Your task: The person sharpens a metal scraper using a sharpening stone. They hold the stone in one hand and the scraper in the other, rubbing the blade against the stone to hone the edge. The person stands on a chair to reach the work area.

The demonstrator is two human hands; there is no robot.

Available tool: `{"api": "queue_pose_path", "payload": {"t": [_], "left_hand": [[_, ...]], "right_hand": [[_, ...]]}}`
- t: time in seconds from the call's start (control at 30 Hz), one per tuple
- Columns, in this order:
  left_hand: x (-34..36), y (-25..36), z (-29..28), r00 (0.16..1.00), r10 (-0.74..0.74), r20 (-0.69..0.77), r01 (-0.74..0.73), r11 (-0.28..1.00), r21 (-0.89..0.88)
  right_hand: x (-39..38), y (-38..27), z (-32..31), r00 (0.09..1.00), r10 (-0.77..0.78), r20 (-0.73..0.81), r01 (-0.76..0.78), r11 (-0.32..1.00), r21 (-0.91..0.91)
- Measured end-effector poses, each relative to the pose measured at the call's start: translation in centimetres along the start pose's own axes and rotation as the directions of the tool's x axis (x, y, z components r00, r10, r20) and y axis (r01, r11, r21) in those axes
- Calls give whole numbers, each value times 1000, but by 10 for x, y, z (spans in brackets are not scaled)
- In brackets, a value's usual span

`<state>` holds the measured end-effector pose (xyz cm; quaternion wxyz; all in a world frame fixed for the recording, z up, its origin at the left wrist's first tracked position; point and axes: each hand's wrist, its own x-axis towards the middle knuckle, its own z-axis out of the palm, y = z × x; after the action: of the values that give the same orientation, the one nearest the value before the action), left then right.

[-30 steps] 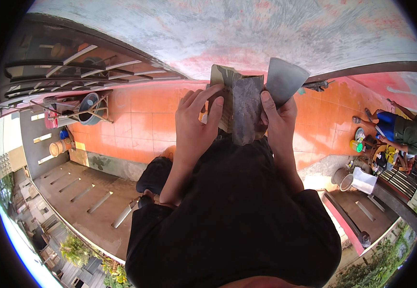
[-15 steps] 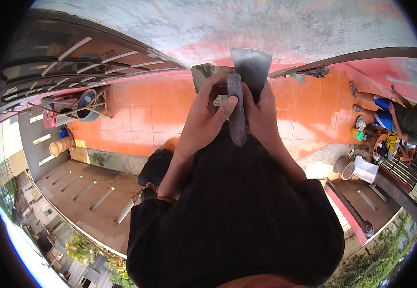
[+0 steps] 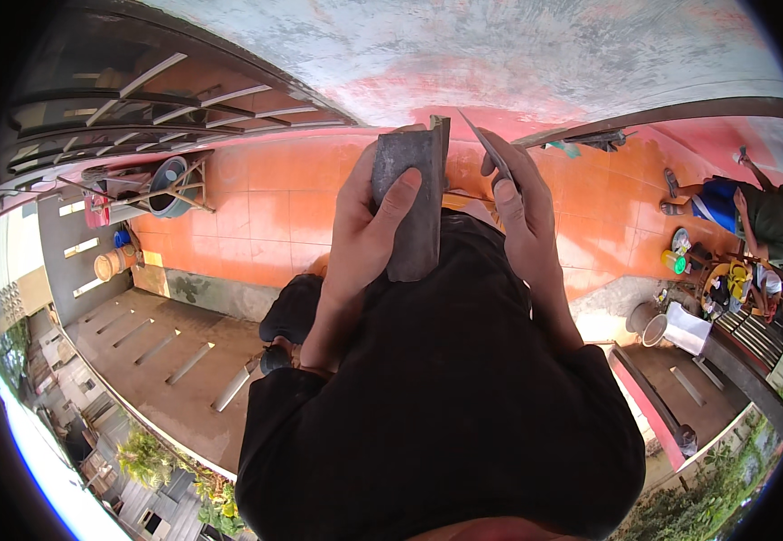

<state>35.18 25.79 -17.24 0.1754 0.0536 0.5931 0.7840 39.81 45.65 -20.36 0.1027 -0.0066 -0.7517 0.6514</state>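
Observation:
In front of my chest, my left hand (image 3: 355, 230) is closed on a dark grey sheet of sandpaper (image 3: 409, 239), folded or wrapped into a long rectangle. Its thumb presses on the broad dark face, and an olive-toned edge shows at the upper right. To its right, my right hand (image 3: 533, 216) pinches a flat metal putty knife (image 3: 481, 142), with the thumb on the near side. The blade is turned nearly edge-on, and its handle is hidden. A narrow gap separates the two things.
A grey and pink patchy wall (image 3: 535, 54) rises ahead, above orange floor tiles (image 3: 256, 212). Left are a dark-framed window (image 3: 184, 99) and a grey basin (image 3: 170, 185) on a wooden stand. At right, another person (image 3: 756, 212) sits by a cluttered table (image 3: 734, 279).
My hands have moved apart. The sandpaper has turned from its narrow side to its broad face, and the putty knife from its broad face to nearly edge-on.

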Motion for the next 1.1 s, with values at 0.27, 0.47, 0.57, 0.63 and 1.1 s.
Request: {"api": "queue_pose_path", "payload": {"t": [0.27, 0.47, 0.57, 0.63, 1.1], "left_hand": [[-10, 4, 10, 998, 13, -57, -21, 991, -132], [-11, 3, -1, 998, 69, 17, -68, 997, -28], [-10, 4, -3, 1000, 28, 13, -25, 975, -220], [-10, 3, -6, 1000, 24, 11, -21, 975, -220], [-37, 16, -7, 993, -50, 103, 45, 998, 47]], "right_hand": [[-6, -15, 5, 990, -130, 61, 141, 956, -257], [-3, -23, 0, 983, -157, 94, 179, 937, -299], [-2, -31, 0, 986, -128, 108, 157, 933, -325], [-2, -33, -3, 979, -139, 147, 186, 902, -390], [-1, -50, -19, 956, -213, 199, 285, 829, -481]]}}
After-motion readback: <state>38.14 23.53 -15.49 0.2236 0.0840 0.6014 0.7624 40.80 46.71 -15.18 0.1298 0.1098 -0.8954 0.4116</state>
